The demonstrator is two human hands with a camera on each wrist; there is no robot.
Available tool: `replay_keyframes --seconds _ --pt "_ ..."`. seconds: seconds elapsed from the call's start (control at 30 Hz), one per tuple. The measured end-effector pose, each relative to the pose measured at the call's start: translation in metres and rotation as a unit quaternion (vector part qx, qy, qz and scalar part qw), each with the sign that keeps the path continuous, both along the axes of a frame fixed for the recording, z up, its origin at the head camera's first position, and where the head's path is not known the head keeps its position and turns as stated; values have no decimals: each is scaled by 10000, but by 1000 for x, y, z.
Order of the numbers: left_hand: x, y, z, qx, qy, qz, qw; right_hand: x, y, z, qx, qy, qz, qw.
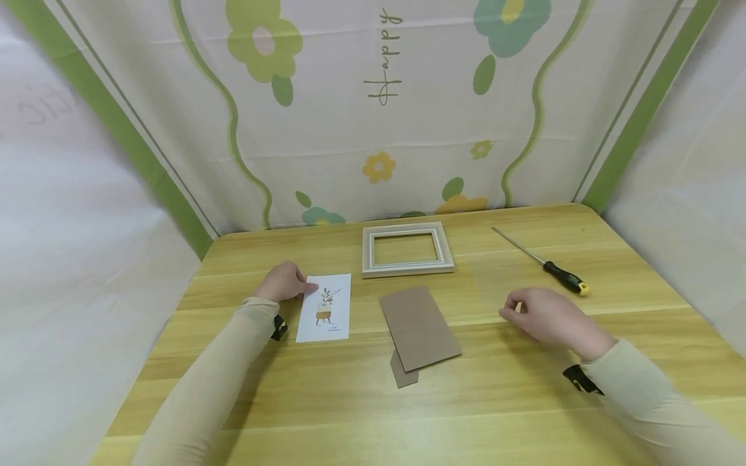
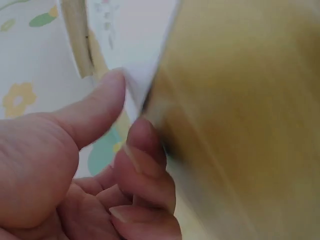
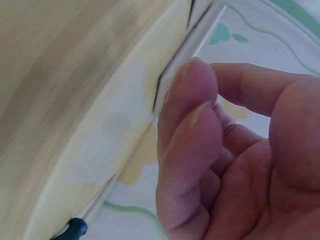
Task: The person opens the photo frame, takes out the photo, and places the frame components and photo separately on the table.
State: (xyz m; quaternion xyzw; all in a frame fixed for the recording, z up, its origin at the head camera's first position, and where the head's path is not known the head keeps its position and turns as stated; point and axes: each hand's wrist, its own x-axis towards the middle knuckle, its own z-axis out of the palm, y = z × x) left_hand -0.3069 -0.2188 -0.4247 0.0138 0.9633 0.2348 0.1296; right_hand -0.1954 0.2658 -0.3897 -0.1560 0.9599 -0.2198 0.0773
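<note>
My left hand (image 1: pixel 282 283) pinches the upper left edge of a white card (image 1: pixel 324 330) printed with a potted plant. In the left wrist view, the thumb (image 2: pixel 102 102) lies on the card's face and the index fingertip (image 2: pixel 145 137) is at its edge. My right hand (image 1: pixel 550 317) hovers over the right part of the table, fingers loosely curled, holding nothing. Just beyond it lies a thin clear sheet (image 1: pixel 498 268), faint against the wood. The right wrist view also shows this clear sheet (image 3: pixel 107 130) flat on the table, apart from the fingers.
An empty light picture frame (image 1: pixel 368 252) lies at the back middle of the wooden table (image 1: pixel 326 408). In front of it is a brown backing board (image 1: pixel 416 327), over a smaller brown piece (image 1: pixel 403 375). A screwdriver (image 1: pixel 564 278) lies at the right. A flowered cloth (image 1: pixel 338 129) hangs behind.
</note>
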Motion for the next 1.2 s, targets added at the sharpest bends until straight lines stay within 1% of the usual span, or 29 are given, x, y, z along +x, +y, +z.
replay_keyframes --seconds 0.13,0.23,0.37,0.47,0.57,0.63,0.77,0.87,0.93,1.0,1.07,1.2 --pt "3 3 3 -147 90 90 9998 1 -10 3 -46 -80 70 9999" --pt "5 4 5 -191 56 153 9997 1 -19 5 -36 -90 122 9999" --pt "8 4 7 -211 41 222 9995 0 -33 8 60 95 208 9997" --pt "12 5 12 -222 235 181 9993 -1 -46 10 163 274 276 9991" --pt "17 10 19 -178 551 -90 9983 -3 -61 9 285 448 362 9979" --pt "22 17 22 -157 742 -416 9963 -3 -73 7 361 595 424 9967" --pt "35 33 26 -182 1003 -1205 9875 -1 -99 0 502 1054 653 9910" --pt "49 44 27 -292 1232 -1606 9789 2 -119 -5 593 1344 845 9855" --pt "59 50 28 -357 1420 -1767 9733 4 -132 -7 598 1419 887 9841" --pt "70 54 28 -450 1612 -1879 9678 5 -143 -8 675 1390 819 9846" --pt "80 58 29 -506 1730 -1958 9639 5 -152 -10 835 1389 712 9842" --pt "95 65 30 -605 1809 -2019 9606 4 -168 -14 1293 1368 544 9806"
